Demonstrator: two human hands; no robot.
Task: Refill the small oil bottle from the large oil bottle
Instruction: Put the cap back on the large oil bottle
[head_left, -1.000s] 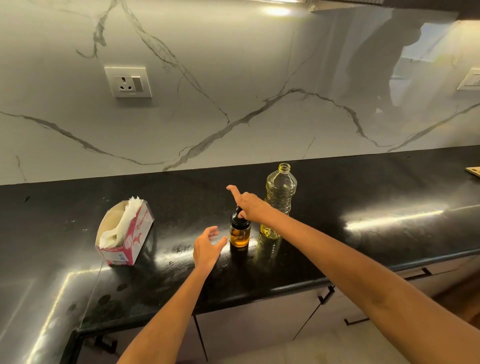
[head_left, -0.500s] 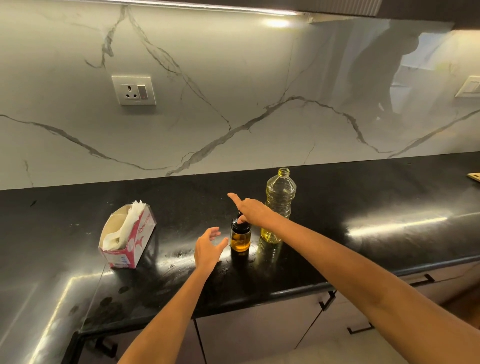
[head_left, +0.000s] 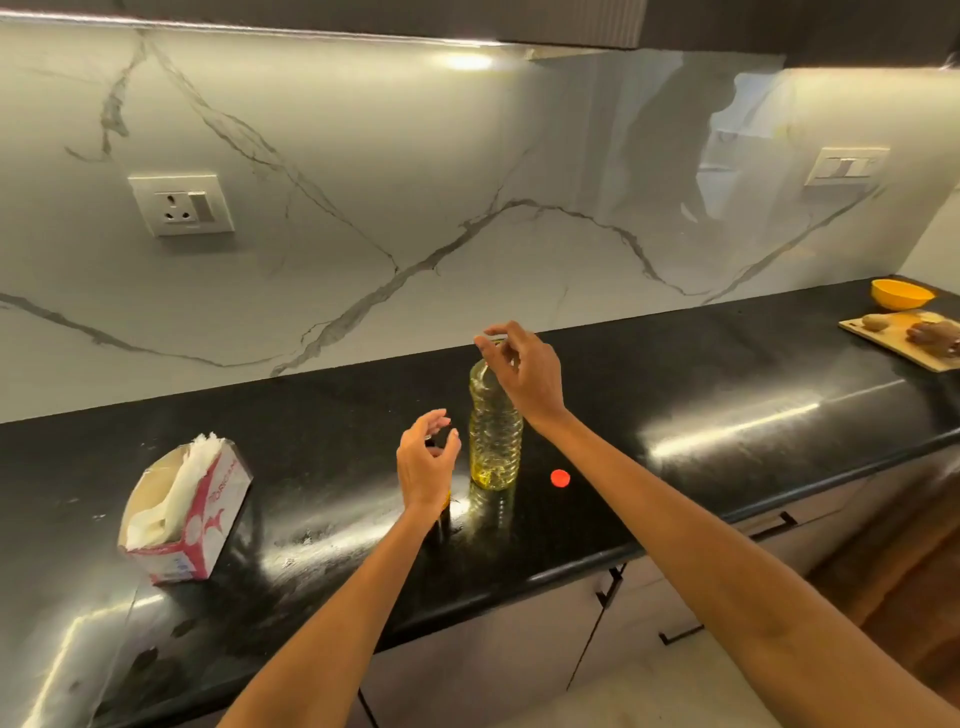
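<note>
The large clear oil bottle (head_left: 495, 441) stands upright on the black counter (head_left: 675, 395), uncapped, with yellow oil low in it. My right hand (head_left: 524, 374) is at its top, thumb and fingers pinched around the mouth. A red cap (head_left: 560, 477) lies on the counter just right of the bottle. The small oil bottle (head_left: 445, 503) stands left of the large one, almost wholly hidden behind my left hand (head_left: 426, 462). That hand hovers in front of it with fingers curled apart and nothing in them.
A torn pink-and-white tissue box (head_left: 182, 514) sits at the left. At the far right lie a wooden board (head_left: 893, 338) with food and an orange bowl (head_left: 901, 293). The marble wall carries a socket (head_left: 182, 205). The counter's front edge runs below my arms.
My right hand left the small bottle's top and went to the large bottle's mouth. My left hand rose in front of the small bottle. The view shifted, showing the red cap.
</note>
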